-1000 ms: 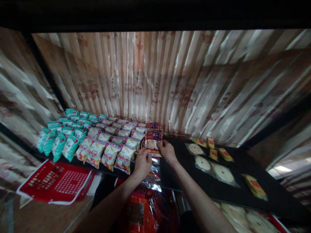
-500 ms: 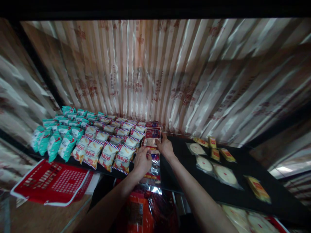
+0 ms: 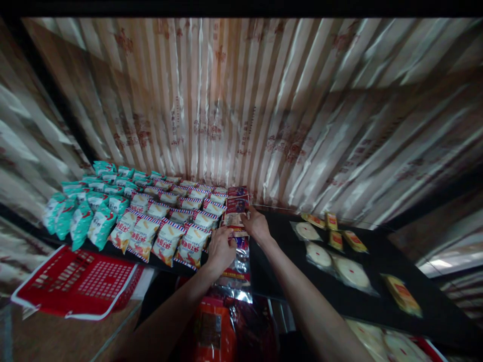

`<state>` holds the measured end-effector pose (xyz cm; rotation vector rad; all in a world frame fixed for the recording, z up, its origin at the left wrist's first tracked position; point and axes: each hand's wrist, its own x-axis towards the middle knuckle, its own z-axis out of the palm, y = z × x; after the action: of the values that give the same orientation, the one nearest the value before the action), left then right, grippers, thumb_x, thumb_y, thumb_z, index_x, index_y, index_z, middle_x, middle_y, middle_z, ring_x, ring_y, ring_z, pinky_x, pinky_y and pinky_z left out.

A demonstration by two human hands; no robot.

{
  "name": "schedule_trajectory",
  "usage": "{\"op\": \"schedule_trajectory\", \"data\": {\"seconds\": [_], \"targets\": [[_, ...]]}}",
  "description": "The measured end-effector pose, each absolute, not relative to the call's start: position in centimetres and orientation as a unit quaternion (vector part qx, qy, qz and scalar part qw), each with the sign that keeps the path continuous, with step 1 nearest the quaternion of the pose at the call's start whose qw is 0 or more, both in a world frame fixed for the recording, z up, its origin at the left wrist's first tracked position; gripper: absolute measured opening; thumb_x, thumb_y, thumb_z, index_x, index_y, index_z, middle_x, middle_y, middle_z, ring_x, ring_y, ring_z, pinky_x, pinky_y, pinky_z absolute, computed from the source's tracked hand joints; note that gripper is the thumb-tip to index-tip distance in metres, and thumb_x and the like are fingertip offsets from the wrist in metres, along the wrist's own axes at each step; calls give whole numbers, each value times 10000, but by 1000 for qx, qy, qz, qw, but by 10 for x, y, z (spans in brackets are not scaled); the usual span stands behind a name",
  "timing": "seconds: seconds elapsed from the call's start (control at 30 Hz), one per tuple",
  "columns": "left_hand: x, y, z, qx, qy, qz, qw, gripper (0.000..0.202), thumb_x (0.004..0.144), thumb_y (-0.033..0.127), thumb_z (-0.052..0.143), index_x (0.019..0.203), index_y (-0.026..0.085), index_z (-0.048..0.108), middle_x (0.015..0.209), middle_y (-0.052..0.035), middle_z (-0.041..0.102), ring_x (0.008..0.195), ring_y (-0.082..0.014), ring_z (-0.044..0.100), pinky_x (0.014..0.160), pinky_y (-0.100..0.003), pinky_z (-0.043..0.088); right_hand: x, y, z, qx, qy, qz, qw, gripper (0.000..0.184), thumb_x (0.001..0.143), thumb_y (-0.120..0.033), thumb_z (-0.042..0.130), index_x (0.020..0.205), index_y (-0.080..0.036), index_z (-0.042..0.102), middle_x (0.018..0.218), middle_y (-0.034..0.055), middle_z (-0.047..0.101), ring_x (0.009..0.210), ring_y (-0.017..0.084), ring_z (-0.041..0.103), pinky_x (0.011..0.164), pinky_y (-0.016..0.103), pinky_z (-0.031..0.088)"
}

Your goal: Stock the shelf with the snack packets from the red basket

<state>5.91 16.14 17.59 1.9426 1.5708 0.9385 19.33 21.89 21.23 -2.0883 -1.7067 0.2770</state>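
My left hand and my right hand both grip a dark red snack packet on the black shelf. The packet stands against another of the same kind behind it, right of the white-and-red chip bags. Fingers of both hands are closed on the packet's lower edge and sides. Below my hands a strip of shiny foil packets hangs down over the shelf's front edge.
Teal snack bags fill the shelf's left end. Round flatbreads in clear wrap and yellow packets lie to the right. A red plastic basket sits lower left. An orange-red bag is under my arms.
Both hands pushed the red packet a little farther back toward the wall, upright against the packet behind. The camera tilted slightly upward.
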Motion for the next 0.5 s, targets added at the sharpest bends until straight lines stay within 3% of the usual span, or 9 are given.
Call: {"op": "schedule_trajectory", "data": {"seconds": [0.27, 0.5], "targets": [[58, 170, 175, 710, 570, 344, 230, 299, 801, 125, 491, 1059, 149, 641, 1096, -78, 653, 1053, -204, 575, 985, -342, 427, 191, 221, 220, -755, -627, 68, 179, 346, 853, -267, 470, 1153, -149, 593, 997, 117, 706, 927, 224, 663, 767, 266, 456], [54, 168, 178, 708, 580, 326, 235, 321, 808, 124, 487, 1091, 112, 637, 1121, -105, 641, 1076, -217, 569, 1001, -336, 420, 187, 222, 220, -749, -630, 86, 185, 343, 859, -292, 464, 1150, -165, 594, 975, 107, 710, 934, 226, 662, 752, 262, 459]]}}
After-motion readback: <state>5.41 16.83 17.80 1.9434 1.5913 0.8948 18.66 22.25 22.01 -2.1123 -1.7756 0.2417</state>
